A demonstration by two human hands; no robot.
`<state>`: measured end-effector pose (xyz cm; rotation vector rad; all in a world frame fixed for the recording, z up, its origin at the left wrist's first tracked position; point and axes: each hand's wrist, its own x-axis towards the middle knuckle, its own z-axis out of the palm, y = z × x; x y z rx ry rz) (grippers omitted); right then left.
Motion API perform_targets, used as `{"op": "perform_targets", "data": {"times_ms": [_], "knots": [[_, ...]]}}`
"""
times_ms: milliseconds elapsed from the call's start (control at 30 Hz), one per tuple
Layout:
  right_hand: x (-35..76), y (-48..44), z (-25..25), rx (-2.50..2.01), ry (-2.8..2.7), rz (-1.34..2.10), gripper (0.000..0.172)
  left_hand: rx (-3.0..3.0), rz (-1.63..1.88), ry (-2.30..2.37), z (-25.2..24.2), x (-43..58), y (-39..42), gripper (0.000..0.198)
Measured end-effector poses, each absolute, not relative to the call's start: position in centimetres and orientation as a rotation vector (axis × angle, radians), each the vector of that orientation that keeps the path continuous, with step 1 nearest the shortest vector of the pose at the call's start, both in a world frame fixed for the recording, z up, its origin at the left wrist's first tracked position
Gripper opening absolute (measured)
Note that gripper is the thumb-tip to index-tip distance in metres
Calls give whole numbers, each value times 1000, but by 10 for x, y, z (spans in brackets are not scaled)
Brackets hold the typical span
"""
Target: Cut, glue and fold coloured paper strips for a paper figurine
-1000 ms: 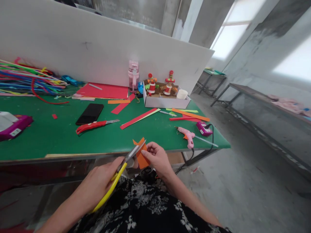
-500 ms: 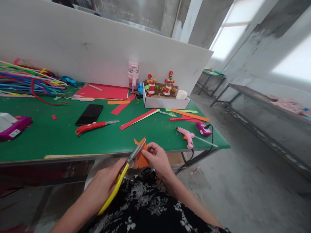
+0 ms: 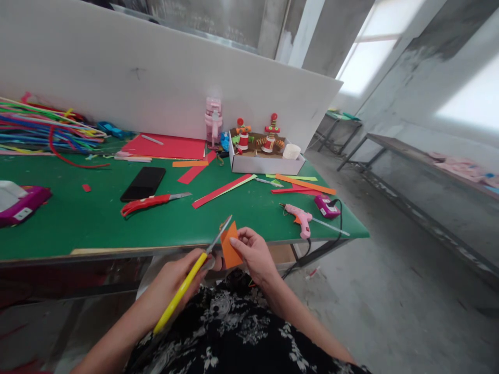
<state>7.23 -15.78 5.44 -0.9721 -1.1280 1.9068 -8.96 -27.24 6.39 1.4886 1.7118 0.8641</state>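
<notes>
My left hand (image 3: 171, 283) grips yellow-handled scissors (image 3: 191, 278), their blades pointing up and to the right along the left edge of a small orange paper piece (image 3: 230, 248). My right hand (image 3: 253, 254) pinches that orange piece by its right side, thumb on its face. Both hands are held over my lap, just in front of the green table's near edge (image 3: 117, 249).
On the green table lie a red utility knife (image 3: 150, 201), a black phone (image 3: 144, 183), coloured paper strips (image 3: 222, 190), a pink glue gun (image 3: 300, 217) with its cord, a white box of craft figures (image 3: 263, 153), a pink bottle (image 3: 214, 120) and coloured pipe cleaners (image 3: 42, 129). A white board stands behind.
The scissors have closed through the orange paper; the small notched bit at its top left is gone and the piece now has a plain shape. My left hand shifted slightly right.
</notes>
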Motion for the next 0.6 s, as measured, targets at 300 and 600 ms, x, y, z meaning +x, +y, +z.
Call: {"op": "perform_targets", "data": {"times_ms": [300,600], "knots": [[75,-160,59,-920,-1171,2035,48,1001,1244,1569,75,-104,-252,77],[72,-164,59,-876,-1405,2003,44,1121,1181,1514,83,-90,-245,58]]}}
